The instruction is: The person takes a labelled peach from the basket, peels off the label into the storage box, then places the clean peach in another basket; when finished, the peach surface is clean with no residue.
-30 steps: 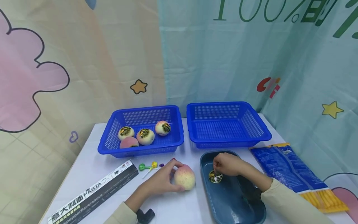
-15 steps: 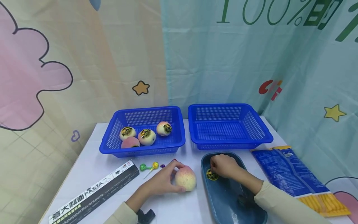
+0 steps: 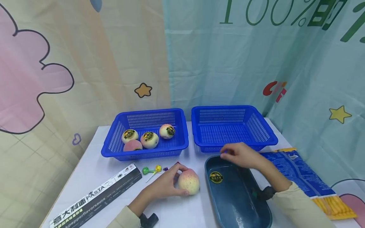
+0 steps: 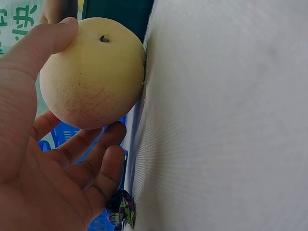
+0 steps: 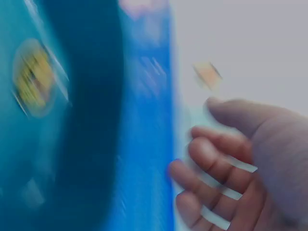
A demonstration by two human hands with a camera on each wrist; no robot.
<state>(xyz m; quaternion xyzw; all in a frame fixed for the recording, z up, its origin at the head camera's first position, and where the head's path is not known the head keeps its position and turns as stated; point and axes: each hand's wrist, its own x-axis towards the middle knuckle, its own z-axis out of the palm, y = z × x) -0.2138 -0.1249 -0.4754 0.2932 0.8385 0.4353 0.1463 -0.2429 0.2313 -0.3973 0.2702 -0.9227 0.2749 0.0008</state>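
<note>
My left hand (image 3: 162, 185) holds a pale yellow and pink peach (image 3: 189, 181) on the white table, thumb on the near side and fingers behind it. In the left wrist view the peach (image 4: 96, 72) shows its stem dimple, and no sticker is visible on it. To its right stands a dark teal tray (image 3: 233, 202). A round black-and-gold sticker (image 3: 216, 177) lies flat inside, near the tray's far left side. Above the tray's far end hovers my right hand (image 3: 242, 155), fingers loosely bent with nothing between them; the right wrist view is blurred.
At the back stand two blue plastic baskets: the left basket (image 3: 144, 155) holds several peaches (image 3: 149, 140), most with stickers showing, and the right basket (image 3: 231, 131) is bare. A pasta box (image 3: 99, 196), lollipops (image 3: 157, 168) and a blue-yellow bag (image 3: 302, 183) lie around.
My right hand has lifted off the sticker, leaving it flat in the tray, and moved up toward the tray's far end. My left hand and the peach stay put.
</note>
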